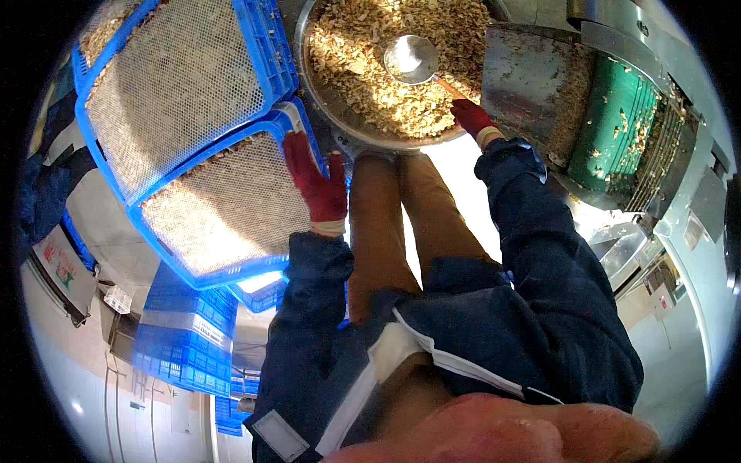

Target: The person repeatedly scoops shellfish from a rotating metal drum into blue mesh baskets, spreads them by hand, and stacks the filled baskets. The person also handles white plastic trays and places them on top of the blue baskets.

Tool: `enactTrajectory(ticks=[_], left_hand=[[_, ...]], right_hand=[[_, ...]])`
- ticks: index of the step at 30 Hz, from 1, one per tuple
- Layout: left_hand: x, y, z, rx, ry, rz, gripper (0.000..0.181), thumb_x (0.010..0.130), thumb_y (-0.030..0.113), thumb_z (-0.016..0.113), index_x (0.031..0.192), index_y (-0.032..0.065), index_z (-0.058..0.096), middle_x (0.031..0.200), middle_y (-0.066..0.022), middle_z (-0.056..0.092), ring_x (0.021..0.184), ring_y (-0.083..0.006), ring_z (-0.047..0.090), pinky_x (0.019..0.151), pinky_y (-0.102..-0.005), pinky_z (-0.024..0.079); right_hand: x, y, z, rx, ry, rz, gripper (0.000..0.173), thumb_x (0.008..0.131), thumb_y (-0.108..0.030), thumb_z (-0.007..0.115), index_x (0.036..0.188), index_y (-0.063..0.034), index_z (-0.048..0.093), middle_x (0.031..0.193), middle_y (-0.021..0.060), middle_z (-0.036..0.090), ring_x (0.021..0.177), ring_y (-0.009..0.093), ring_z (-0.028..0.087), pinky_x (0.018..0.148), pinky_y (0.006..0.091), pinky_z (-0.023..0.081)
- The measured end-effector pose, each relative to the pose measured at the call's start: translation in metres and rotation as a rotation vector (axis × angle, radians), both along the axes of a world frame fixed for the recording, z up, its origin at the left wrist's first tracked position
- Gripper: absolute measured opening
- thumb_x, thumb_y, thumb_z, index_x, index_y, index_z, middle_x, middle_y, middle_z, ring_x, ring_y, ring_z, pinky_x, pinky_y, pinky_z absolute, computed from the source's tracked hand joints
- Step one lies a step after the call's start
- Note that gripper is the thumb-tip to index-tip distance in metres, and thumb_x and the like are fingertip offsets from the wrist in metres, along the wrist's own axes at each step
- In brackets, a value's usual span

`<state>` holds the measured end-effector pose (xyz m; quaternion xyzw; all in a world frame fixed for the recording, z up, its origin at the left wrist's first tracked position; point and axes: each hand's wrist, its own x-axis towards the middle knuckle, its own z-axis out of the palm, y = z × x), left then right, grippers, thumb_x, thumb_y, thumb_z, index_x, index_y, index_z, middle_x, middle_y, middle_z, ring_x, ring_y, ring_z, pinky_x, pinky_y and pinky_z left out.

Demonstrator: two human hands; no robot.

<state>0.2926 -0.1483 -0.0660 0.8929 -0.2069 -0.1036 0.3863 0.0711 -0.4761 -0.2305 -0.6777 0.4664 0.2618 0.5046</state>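
Observation:
My right hand (pixel 472 118), in a red glove, grips the orange-brown handle (pixel 450 88) of a round metal ladle (pixel 411 59). The ladle's bowl is over pale shredded flakes (pixel 359 75) that fill a wide metal basin (pixel 312 95). Flat against the right rim of a blue plastic crate (pixel 202 278) lies my left hand (pixel 314 185), also red-gloved, with its thumb apart from the fingers. White mesh (pixel 231 202) lines this crate, with pale material showing under it. A second mesh-lined blue crate (pixel 271 52) adjoins it farther away.
Right of the basin, a metal chute (pixel 532 87) meets a machine with a green belt (pixel 613 127), flakes stuck on it. Stacked blue crates (pixel 185 341) stand behind on the left. Another person's dark sleeve (pixel 72 150) shows at the left edge.

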Motion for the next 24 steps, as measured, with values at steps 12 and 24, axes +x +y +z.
enactTrajectory(ticks=[12, 24], left_hand=[[0.008, -0.061, -0.161, 0.129, 0.339, -0.065, 0.075, 0.083, 0.021, 0.07, 0.145, -0.0025, 0.035, 0.147, -0.0265, 0.037, 0.137, -0.0393, 0.035, 0.115, -0.0455, 0.027], [0.132, -0.099, -0.404, 0.332, 0.34, -0.057, 0.085, 0.082, 0.038, 0.075, 0.149, 0.0053, 0.032, 0.151, -0.023, 0.034, 0.138, -0.0399, 0.034, 0.112, -0.0486, 0.032]], right_hand=[[0.002, -0.052, -0.151, -0.458, 0.206, 0.354, 0.066, 0.088, -0.057, 0.055, 0.118, 0.001, 0.063, 0.121, 0.0242, 0.062, 0.112, 0.037, 0.059, 0.091, 0.0465, 0.048], [0.044, -0.032, -0.207, -0.51, 0.404, 0.541, 0.041, 0.081, -0.029, 0.065, 0.118, -0.0129, 0.065, 0.111, 0.0117, 0.068, 0.1, 0.033, 0.065, 0.086, 0.0448, 0.053]])
